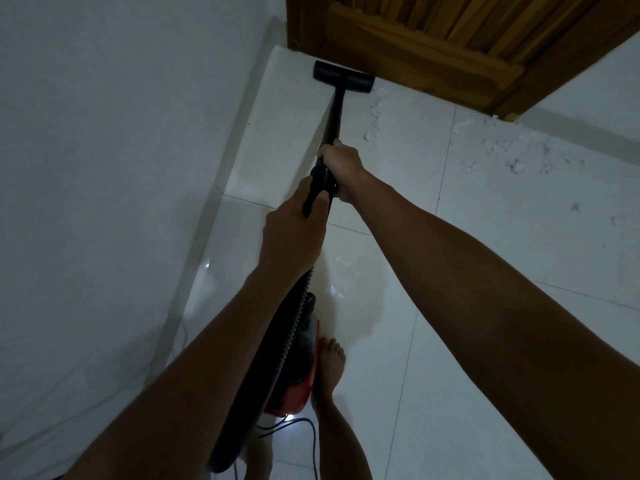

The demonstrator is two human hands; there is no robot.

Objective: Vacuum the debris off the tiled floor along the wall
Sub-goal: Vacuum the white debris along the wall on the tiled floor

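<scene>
Wooden door [433, 39] blocks ahead, wall [104, 133] hems left (right floor [485, 271] open)

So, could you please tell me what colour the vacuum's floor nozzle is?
Black, like the wand; the floor nozzle shows clearly in the head view against the white tiles.

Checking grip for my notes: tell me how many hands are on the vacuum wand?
2. The right hand grips the wand farther down, toward the floor head; the left hand holds the handle just behind it.

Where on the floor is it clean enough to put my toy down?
Bare tiles lie right of the foot, below the right arm. The strip between wall and wand is also clean. White debris crowds the tiles near the wooden door.
</scene>
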